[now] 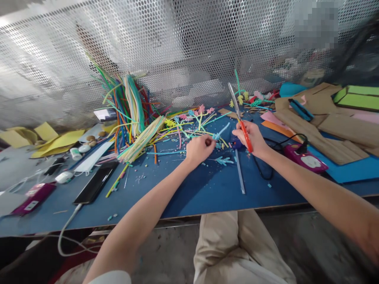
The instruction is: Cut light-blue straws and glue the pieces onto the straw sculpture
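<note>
My left hand (199, 149) is closed in a pinch on the near end of a light blue straw (221, 131) that points up and to the right. My right hand (251, 139) is wrapped round the red handles of a pair of scissors (238, 114); the metal blades point up and away, just right of the straw's tip. Both hands hover over a blue table top (195, 189) strewn with small straw cuttings. A clear straw (239, 175) lies flat on the table just below my right hand.
A big bundle of coloured straws (130, 110) lies at the left. A black phone (95, 183) with a white cable, two magenta devices (304, 157), cardboard pieces (325, 126) and yellow foam sheets (59, 142) surround the work spot. A perforated metal screen (177, 51) stands behind.
</note>
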Demonstrator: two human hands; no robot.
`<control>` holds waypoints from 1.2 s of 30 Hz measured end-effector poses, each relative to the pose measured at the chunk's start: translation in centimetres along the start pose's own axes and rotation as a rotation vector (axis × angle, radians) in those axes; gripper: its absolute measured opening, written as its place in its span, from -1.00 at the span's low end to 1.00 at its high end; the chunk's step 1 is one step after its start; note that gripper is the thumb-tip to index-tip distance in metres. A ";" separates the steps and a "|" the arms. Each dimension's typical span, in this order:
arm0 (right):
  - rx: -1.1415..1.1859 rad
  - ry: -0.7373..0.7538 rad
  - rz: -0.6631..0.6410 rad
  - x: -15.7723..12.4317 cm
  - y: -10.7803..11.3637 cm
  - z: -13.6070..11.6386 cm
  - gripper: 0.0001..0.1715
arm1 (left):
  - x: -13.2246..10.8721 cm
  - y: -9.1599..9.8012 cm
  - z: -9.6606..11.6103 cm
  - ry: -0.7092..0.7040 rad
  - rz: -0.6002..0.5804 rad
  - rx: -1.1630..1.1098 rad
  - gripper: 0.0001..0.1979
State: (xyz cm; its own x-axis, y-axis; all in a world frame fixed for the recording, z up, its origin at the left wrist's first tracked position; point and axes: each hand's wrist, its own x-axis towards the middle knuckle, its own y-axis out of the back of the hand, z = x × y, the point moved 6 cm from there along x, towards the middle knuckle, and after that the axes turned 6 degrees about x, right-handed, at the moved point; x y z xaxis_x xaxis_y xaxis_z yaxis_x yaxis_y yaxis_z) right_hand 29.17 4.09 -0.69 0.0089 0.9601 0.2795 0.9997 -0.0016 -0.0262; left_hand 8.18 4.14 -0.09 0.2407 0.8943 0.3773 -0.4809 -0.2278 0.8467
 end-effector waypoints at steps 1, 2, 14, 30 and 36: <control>-0.010 0.008 0.009 0.0 0.1 0.0 -0.64 | 0.1 0.5 -0.3 0.008 0.035 -0.100 -0.77; -0.023 0.015 0.014 0.0 0.2 -0.1 -0.64 | 0.2 1.0 -0.6 0.003 0.070 -0.203 -0.75; -0.102 0.111 -0.044 -1.7 -2.8 -1.0 -0.60 | -0.7 0.3 1.4 -0.130 0.004 -0.413 -0.65; -0.074 0.203 0.042 -1.2 -1.5 -0.9 -0.62 | -0.3 1.3 0.4 -0.210 -0.047 -0.224 -0.70; -0.032 0.218 0.120 -0.5 -0.3 -0.3 -0.62 | 0.8 3.2 -3.6 -0.198 -0.095 -0.277 -0.65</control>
State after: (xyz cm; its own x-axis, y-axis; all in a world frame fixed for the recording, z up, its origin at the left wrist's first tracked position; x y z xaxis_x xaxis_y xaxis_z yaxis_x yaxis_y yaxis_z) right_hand 28.91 3.56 -0.58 0.1291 0.8696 0.4766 0.9914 -0.1242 -0.0419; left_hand 3.75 5.48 1.58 0.4412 0.8082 0.3901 -0.6525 -0.0096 0.7578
